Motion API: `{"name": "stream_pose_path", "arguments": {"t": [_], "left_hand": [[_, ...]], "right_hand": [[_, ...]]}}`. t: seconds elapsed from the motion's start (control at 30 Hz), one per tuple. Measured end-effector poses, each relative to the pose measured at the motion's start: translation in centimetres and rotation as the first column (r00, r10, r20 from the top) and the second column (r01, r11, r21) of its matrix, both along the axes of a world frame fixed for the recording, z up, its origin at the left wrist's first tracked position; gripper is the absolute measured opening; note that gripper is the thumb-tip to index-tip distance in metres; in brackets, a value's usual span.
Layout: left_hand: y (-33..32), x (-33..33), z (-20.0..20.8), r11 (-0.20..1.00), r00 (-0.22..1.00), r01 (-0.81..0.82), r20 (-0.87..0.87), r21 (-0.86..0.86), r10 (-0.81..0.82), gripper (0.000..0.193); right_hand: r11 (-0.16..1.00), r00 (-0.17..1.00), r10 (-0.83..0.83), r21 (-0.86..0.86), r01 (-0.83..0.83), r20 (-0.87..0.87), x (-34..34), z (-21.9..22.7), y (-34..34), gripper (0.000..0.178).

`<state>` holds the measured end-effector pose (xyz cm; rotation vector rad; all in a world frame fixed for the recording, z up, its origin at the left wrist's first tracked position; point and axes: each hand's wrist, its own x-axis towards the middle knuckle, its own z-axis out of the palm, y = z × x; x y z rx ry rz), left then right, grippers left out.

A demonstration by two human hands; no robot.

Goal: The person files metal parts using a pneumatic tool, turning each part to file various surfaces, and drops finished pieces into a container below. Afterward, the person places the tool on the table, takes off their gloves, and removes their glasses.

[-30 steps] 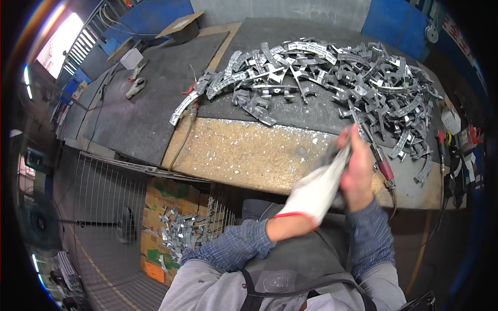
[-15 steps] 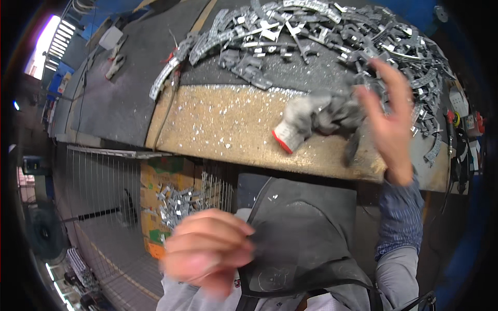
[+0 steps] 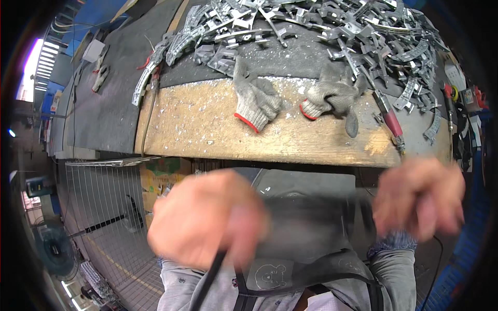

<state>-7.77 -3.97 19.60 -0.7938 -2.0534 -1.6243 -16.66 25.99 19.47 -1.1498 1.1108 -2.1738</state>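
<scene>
My left hand [image 3: 207, 220], blurred, is closed in front of the black apron [image 3: 272, 272], and a black strap [image 3: 211, 274] runs down from its fingers. My right hand [image 3: 420, 197], also smeared by motion, is raised at the right above its sleeve cuff with the fingers curled; what they hold, if anything, is hidden. The middle of the apron is a dark blur between the hands. On the bench's wooden front lie two grey knit work gloves with red cuffs, a left-hand glove [image 3: 258, 103] and a crumpled right-hand glove [image 3: 332, 97]. Both hands are bare.
Grey metal brackets [image 3: 363, 39] are heaped along the back of the bench [image 3: 192, 137]. A red-handled tool [image 3: 390, 119] lies at the right. Pliers [image 3: 99, 78] are at the far left. Below stands a wire cage [image 3: 98, 192] beside a cardboard box [image 3: 150, 202].
My right hand has drawn back from the bench toward my body, and the gloves now lie apart. The red-handled tool has come into sight. My left hand has risen, with a strap at it.
</scene>
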Motion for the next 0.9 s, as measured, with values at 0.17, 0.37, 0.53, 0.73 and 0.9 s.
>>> {"name": "stream_pose_path", "arguments": {"t": [0.17,0.37,0.53,0.73,0.9], "left_hand": [[2.0,0.9,-4.1,0.79,0.788,-0.611,0.134,0.049,0.601,0.033],[3.5,0.4,-3.5,0.914,0.933,-0.359,0.029,0.192,0.36,0.027],[5.4,-1.2,-2.6,0.963,0.998,-0.051,-0.023,0.266,0.059,0.023],[6.4,-1.7,-1.4,0.947,0.992,0.129,-0.039,0.294,-0.123,0.02],[6.5,-1.7,-1.3,0.935,0.981,0.193,-0.035,0.299,-0.191,0.02]], "right_hand": [[0.372,0.361,-0.512,0.177,0.911,-0.779,-3.8,-6.5,0.1,0.009],[0.118,0.181,-0.184,0.162,0.98,-0.966,-6.4,-11.3,-0.6,0.037],[0.072,0.107,-0.385,0.085,0.994,-0.917,-5.0,-12.0,-1.8,0.055],[0.041,0.021,-0.425,0.004,0.999,-0.905,-3.0,-8.3,-0.1,0.055],[0.073,-0.085,-0.611,-0.163,0.984,-0.787,-0.4,-5.1,2.5,0.061]]}}
